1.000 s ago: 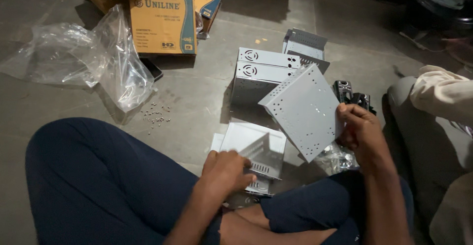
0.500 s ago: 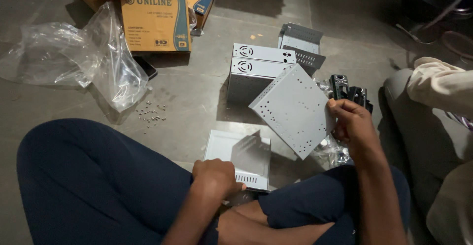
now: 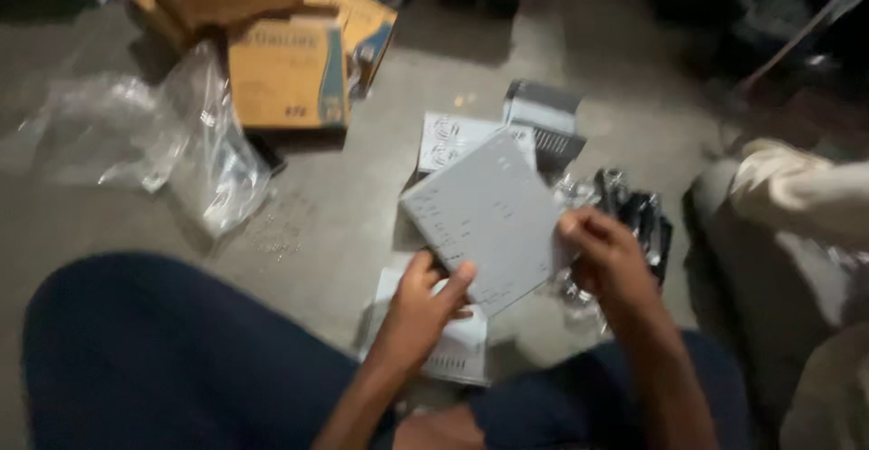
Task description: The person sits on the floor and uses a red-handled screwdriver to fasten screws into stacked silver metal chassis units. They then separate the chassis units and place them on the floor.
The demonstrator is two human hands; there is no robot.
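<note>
Nearest the camera, a dark-trousered knee fills the lower left; the person sits on the concrete floor with legs folded.

Just beyond the knee, both hands meet on one grey metal plate, held tilted above the lap. Left hand: forearm rising from below, fingers closed on the plate's lower near corner, thumb and index pinching the edge. Right hand: wrist bent inward, fingers clasped on the plate's right edge. Both hands grasping, neither released.

Judgement: step in hand looks like lining up the plate as a cover for the white open chassis lying on the floor directly under it (partly hidden by the left hand). Next move would call for levelling the plate, squaring its edges with the chassis below and lowering with both hands kept on opposite sides. Frame is motion-blurred, so hole pattern and fit cannot be read.

Further out: a clump of black parts in clear wrap right of the plate; two more grey metal boxes behind it. Left, crumpled clear plastic bags and small loose bits scattered on the floor. Farthest, stacked cardboard cartons. At right edge, another person's pale sleeve.
</note>
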